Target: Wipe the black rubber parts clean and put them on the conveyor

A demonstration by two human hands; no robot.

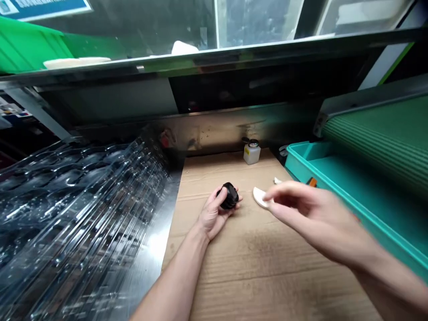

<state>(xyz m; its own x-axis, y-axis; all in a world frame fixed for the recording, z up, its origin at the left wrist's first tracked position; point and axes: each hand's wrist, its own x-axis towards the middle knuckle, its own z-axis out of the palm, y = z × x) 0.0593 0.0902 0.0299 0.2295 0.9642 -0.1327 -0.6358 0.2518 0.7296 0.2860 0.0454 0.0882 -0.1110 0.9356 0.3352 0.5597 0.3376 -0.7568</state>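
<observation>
My left hand (216, 214) is wrapped round a small black rounded object (229, 196), thumb on its near side, above the cardboard sheet (227, 267). To its right, my right hand (310, 214) pinches the edge of a flat white pad (259, 197) between thumb and forefinger. The two hands are apart, and the right one is slightly blurred. A small white scrap (277, 180) lies just beyond the right hand.
A white bottle with a dark lid (252, 152) stands at the cardboard's far edge. Stacked clear plastic trays (83, 214) fill the left side. On the right are a teal bin (347, 200) and a green conveyor belt (394, 133). A metal shelf (234, 55) crosses above.
</observation>
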